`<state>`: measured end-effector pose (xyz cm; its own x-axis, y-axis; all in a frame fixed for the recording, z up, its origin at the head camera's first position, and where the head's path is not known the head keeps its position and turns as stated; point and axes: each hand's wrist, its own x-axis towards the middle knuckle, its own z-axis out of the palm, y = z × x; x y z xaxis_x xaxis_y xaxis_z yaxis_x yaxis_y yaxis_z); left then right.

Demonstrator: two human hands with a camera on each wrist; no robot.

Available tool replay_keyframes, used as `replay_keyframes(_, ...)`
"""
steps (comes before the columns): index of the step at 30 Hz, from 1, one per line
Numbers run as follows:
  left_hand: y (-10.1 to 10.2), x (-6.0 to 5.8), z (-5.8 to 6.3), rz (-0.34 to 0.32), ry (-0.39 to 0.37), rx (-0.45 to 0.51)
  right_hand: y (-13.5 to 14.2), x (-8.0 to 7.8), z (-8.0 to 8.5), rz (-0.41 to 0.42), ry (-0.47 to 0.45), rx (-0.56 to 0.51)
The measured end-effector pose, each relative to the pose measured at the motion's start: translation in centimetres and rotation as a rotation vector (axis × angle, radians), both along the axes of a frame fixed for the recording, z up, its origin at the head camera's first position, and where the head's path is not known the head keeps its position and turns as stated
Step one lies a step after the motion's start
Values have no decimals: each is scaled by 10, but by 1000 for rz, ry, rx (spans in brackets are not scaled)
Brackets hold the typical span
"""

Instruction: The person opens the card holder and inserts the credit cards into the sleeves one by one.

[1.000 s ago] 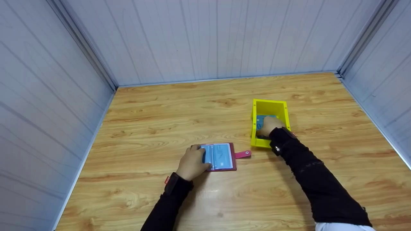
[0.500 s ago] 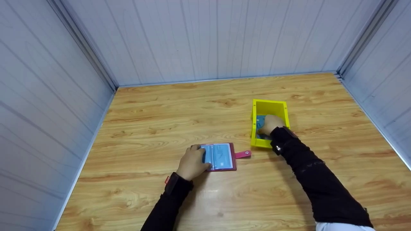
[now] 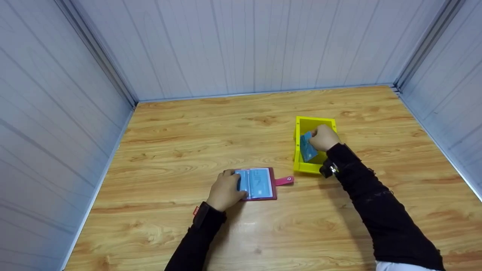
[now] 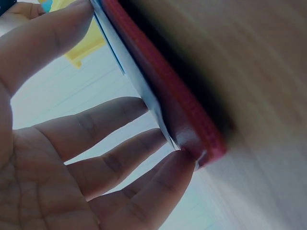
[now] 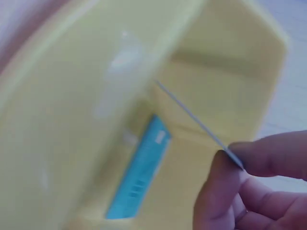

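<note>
A red card holder (image 3: 274,184) lies unfolded on the wooden table, with a blue card (image 3: 260,183) showing in its clear sleeve. My left hand (image 3: 224,191) rests on the holder's left side, its fingers spread and fairly straight, fingertips against the page edges. Over the yellow bin (image 3: 307,167), my right hand (image 3: 324,138) pinches a thin blue card (image 3: 310,153) between thumb and finger. That card is tilted and appears edge-on in the right wrist view. Another turquoise card (image 5: 139,172) leans inside the bin there.
A pink snap strap (image 3: 285,181) sticks out from the holder's right side toward the bin. Pale panel walls (image 3: 233,49) enclose the wooden table (image 3: 188,131) at the back and both sides.
My right hand has risen from the bin's bottom, lifting and tilting a blue card in its pinch. The left hand and card holder have stayed in place.
</note>
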<state>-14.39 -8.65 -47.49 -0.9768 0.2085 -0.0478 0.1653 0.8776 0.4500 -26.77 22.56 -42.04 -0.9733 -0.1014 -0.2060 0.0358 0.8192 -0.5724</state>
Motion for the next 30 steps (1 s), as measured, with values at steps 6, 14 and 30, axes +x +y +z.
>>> replay_keyframes(6, -1, -1, 0, 2, -5, -5, -4, 12, 23, -113, 110, -114)
replay_keyframes(14, 0, -2, -1, 11, -10, -1, -26, 25, 26, -153, 77, -575)
replay_keyframes(30, 0, -1, -1, 7, -12, 5, -80, 71, -51, -142, -230, -893)
